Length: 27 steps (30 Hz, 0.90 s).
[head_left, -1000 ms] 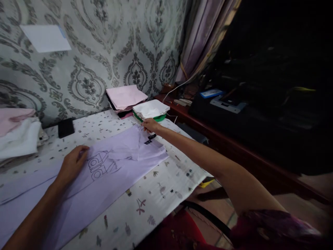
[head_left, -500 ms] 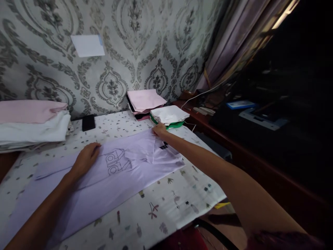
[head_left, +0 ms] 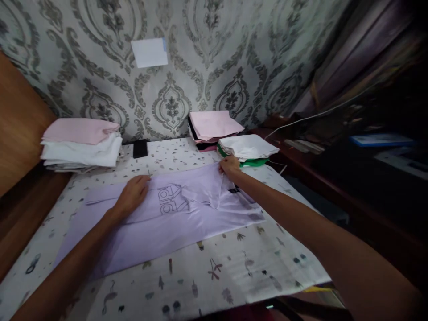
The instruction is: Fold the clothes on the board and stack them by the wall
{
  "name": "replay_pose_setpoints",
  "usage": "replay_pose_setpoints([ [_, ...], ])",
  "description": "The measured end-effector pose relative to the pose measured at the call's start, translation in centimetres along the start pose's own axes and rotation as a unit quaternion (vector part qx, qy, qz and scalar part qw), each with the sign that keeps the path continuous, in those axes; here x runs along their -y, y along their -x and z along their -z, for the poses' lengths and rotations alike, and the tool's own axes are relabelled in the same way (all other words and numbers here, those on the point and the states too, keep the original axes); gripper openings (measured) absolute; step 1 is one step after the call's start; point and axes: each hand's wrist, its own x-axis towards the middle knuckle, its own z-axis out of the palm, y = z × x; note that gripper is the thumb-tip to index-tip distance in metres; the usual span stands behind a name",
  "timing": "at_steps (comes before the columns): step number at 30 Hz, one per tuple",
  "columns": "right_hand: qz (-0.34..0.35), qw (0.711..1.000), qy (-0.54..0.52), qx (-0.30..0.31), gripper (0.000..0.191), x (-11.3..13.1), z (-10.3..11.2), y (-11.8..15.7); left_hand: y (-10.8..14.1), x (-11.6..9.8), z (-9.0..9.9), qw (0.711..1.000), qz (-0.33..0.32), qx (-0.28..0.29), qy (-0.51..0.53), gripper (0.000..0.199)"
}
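A lavender T-shirt (head_left: 143,240) lies on the table, one side folded over in a long strip, with outlined lettering and a small dark neck label showing. My left hand (head_left: 133,192) rests on the folded strip left of the lettering, fingers extended along the cloth. At the far edge by the shoulder, my right hand (head_left: 230,166) pinches the fabric between closed fingers. Just behind that hand is a folded stack of white and green cloth (head_left: 247,146).
The table has a white printed cloth (head_left: 220,292). Folded pink and white clothes (head_left: 82,149) are piled at the back left, beside a black phone (head_left: 140,149). Another pile with pink on top (head_left: 216,125) stands against the patterned wall. A pale cable (head_left: 310,117) runs at the right.
The view has turned left, so everything sits further right and a wooden panel shows at the left. Both hands stay at about the same places on the T-shirt.
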Motion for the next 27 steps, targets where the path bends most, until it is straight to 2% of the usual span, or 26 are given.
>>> replay_pose_setpoints([
  [3, 0.041, 0.999, 0.015, -0.002, 0.021, 0.9, 0.3, 1.7, 0.7, -2.6, -0.4, 0.996, -0.069, 0.050, 0.024, 0.035],
  [5, 0.109, 0.994, 0.014, 0.004, 0.035, 1.6, 0.0, 3.7, 1.0, -4.3, -0.8, 0.987, -0.120, 0.102, 0.023, 0.034],
  [6, 0.162, 0.986, 0.012, 0.018, 0.037, 1.9, -0.3, 4.9, 1.0, -5.0, -0.9, 0.986, -0.124, 0.113, 0.016, 0.033],
  [8, 0.328, 0.941, 0.015, 0.085, 0.036, 2.4, -1.1, 7.7, 1.2, -5.7, -0.9, 0.986, -0.114, 0.123, -0.004, 0.032],
  [10, 0.465, 0.875, 0.014, 0.134, 0.033, 2.7, -2.1, 10.4, 1.7, -5.7, -0.4, 0.987, -0.090, 0.127, -0.038, 0.031],
  [13, 0.581, 0.798, 0.056, 0.154, 0.029, 3.5, -3.4, 13.7, 2.9, -4.5, 1.1, 0.986, -0.043, 0.130, -0.098, 0.027],
  [16, 0.610, 0.766, 0.130, 0.154, 0.026, 5.0, -4.5, 15.4, 4.4, -1.8, 3.3, 0.982, 0.024, 0.117, -0.143, 0.026],
  [22, 0.574, 0.762, 0.264, 0.141, 0.024, 9.1, -6.2, 17.0, 7.3, 5.4, 7.7, 0.957, 0.149, 0.104, -0.228, 0.027],
  [24, 0.554, 0.765, 0.295, 0.147, 0.025, 9.9, -6.5, 17.3, 7.7, 6.9, 8.7, 0.952, 0.170, 0.101, -0.236, 0.025],
  [27, 0.538, 0.765, 0.320, 0.153, 0.026, 10.5, -6.6, 17.7, 7.8, 7.8, 9.5, 0.948, 0.193, 0.079, -0.239, 0.025],
])
